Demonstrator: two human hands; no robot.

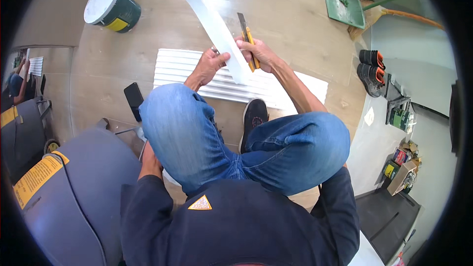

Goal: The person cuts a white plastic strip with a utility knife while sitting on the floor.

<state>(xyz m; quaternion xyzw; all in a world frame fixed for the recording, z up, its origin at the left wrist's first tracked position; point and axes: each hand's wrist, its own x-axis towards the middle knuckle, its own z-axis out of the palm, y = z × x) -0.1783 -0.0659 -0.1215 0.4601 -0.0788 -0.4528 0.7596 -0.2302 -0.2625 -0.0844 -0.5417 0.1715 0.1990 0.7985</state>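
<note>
A long white flexible strip (213, 23) curves down from the top of the view, its near end above a white ribbed panel (173, 71) on the floor. My left hand (208, 67) is closed on the strip's left edge, thumb on top. In my right hand (262, 55) is a yellow utility knife (250, 39), its dark blade pointing away from me. The right fingers are beside the strip's right edge; whether they also pinch it is unclear. Both hands are over the panel, beyond my knees.
A dark green bucket (123, 12) with a whitish lid stands far left. A phone (133, 99) lies left of my knee, near a large grey case (93, 187). At right are a green dustpan (340, 7), a broom (367, 23) and dark boots (370, 76).
</note>
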